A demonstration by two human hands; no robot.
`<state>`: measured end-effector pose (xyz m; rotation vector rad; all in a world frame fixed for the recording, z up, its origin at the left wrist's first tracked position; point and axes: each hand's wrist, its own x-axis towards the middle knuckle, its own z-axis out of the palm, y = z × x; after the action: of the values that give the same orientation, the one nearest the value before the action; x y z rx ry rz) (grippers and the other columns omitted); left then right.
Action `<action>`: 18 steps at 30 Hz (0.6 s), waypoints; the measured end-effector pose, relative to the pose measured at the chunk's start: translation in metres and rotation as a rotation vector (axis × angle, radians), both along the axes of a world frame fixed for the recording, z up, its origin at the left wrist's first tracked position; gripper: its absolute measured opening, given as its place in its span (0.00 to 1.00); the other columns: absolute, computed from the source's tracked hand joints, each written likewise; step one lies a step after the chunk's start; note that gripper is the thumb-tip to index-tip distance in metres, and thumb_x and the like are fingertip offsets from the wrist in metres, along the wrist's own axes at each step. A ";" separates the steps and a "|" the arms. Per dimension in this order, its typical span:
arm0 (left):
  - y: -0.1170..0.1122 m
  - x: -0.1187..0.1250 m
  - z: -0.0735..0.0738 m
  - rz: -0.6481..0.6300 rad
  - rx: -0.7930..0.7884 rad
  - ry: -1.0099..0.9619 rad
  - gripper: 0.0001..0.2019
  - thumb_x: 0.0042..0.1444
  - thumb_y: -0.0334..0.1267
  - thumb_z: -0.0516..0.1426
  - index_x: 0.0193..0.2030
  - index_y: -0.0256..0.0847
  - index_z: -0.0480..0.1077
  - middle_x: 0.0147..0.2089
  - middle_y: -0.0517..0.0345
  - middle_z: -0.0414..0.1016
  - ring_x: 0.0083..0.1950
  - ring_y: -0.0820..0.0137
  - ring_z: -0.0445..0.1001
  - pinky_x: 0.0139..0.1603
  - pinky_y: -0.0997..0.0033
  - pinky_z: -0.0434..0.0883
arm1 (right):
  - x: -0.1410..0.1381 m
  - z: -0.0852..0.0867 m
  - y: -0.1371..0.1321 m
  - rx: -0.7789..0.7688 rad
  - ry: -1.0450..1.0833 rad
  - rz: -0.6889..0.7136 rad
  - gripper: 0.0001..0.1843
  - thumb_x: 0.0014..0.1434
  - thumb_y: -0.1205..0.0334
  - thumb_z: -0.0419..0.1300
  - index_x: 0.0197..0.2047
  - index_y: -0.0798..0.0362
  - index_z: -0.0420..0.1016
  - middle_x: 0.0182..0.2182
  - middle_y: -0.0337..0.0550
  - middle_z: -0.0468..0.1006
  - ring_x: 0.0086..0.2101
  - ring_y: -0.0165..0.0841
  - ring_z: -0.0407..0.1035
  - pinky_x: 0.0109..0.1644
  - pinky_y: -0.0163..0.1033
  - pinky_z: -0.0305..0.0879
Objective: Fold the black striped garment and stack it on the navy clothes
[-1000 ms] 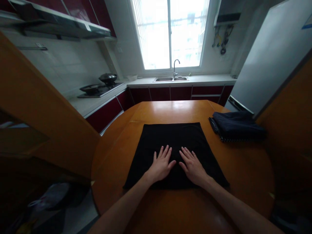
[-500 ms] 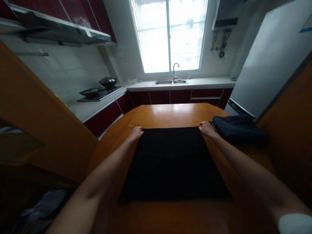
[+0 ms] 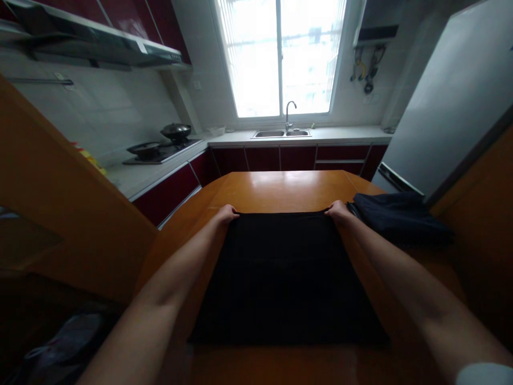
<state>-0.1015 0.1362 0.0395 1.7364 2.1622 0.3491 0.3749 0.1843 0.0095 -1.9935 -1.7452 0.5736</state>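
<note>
A black cloth [image 3: 286, 278] lies spread out in front of me on the wooden table [image 3: 280, 187], its near edge wider in view than its far one. My left hand [image 3: 227, 214] pinches the far left corner between thumb and fingers. At the far right corner, my right hand [image 3: 337, 210] is closed on the cloth the same way. The far edge runs nearly straight between both hands, sagging slightly. Just right of my right hand sits a folded dark blue cloth pile [image 3: 401, 218]. Whether the black cloth is a garment I cannot tell.
Beyond the table runs a counter with a sink [image 3: 282, 133] under the window. A gas stove [image 3: 162, 152] with two pans stands at the left. The fridge [image 3: 449, 101] rises on the right, and a wooden partition [image 3: 80, 176] borders the left side.
Both hands keep hold of the far corners and have come slightly closer together. The far edge now dips a little between them. The view has shifted slightly.
</note>
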 end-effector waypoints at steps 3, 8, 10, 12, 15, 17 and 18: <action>-0.008 -0.004 0.013 -0.038 0.074 -0.041 0.08 0.48 0.39 0.65 0.33 0.38 0.75 0.33 0.55 0.78 0.38 0.66 0.75 0.38 0.73 0.69 | 0.003 0.014 -0.006 0.043 0.075 0.033 0.09 0.46 0.63 0.70 0.30 0.60 0.79 0.25 0.47 0.79 0.28 0.35 0.73 0.34 0.36 0.67; -0.041 -0.015 0.042 -0.114 0.250 -0.098 0.11 0.50 0.43 0.63 0.36 0.38 0.76 0.37 0.55 0.79 0.39 0.67 0.75 0.41 0.72 0.70 | 0.019 0.048 -0.035 0.165 0.219 0.140 0.14 0.51 0.56 0.67 0.34 0.60 0.80 0.30 0.47 0.81 0.31 0.33 0.73 0.35 0.34 0.67; -0.062 -0.018 0.051 -0.137 0.306 -0.117 0.12 0.51 0.43 0.62 0.38 0.38 0.76 0.39 0.55 0.80 0.41 0.67 0.76 0.43 0.71 0.70 | 0.028 0.059 -0.054 0.231 0.299 0.192 0.16 0.52 0.52 0.67 0.35 0.59 0.80 0.32 0.47 0.82 0.32 0.34 0.74 0.36 0.35 0.67; -0.089 -0.020 0.058 -0.154 0.376 -0.143 0.12 0.52 0.45 0.61 0.39 0.39 0.76 0.40 0.55 0.80 0.41 0.66 0.76 0.44 0.71 0.71 | 0.038 0.064 -0.078 0.314 0.406 0.242 0.19 0.52 0.47 0.67 0.35 0.57 0.80 0.32 0.48 0.82 0.33 0.36 0.74 0.37 0.36 0.68; -0.136 -0.020 0.060 -0.188 0.526 -0.161 0.13 0.54 0.49 0.61 0.38 0.41 0.76 0.39 0.56 0.80 0.40 0.66 0.77 0.45 0.69 0.72 | 0.052 0.064 -0.121 0.382 0.480 0.261 0.24 0.49 0.42 0.67 0.36 0.56 0.82 0.31 0.48 0.83 0.33 0.38 0.75 0.38 0.40 0.70; -0.171 -0.019 0.057 -0.234 0.613 -0.154 0.14 0.55 0.51 0.60 0.36 0.42 0.76 0.39 0.56 0.80 0.41 0.66 0.77 0.46 0.68 0.72 | 0.062 0.059 -0.152 0.384 0.471 0.295 0.25 0.50 0.40 0.67 0.39 0.55 0.83 0.33 0.49 0.83 0.34 0.41 0.77 0.40 0.43 0.72; -0.189 -0.019 0.055 -0.263 0.643 -0.151 0.14 0.56 0.51 0.60 0.36 0.43 0.76 0.40 0.56 0.79 0.42 0.66 0.77 0.47 0.67 0.72 | 0.067 0.056 -0.168 0.392 0.474 0.331 0.24 0.51 0.40 0.67 0.39 0.54 0.83 0.34 0.49 0.84 0.36 0.42 0.77 0.43 0.45 0.73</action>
<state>-0.1201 -0.0525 0.0943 2.1950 1.7891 1.1576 0.4415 0.0163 0.0655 -1.1964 -1.7236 0.6790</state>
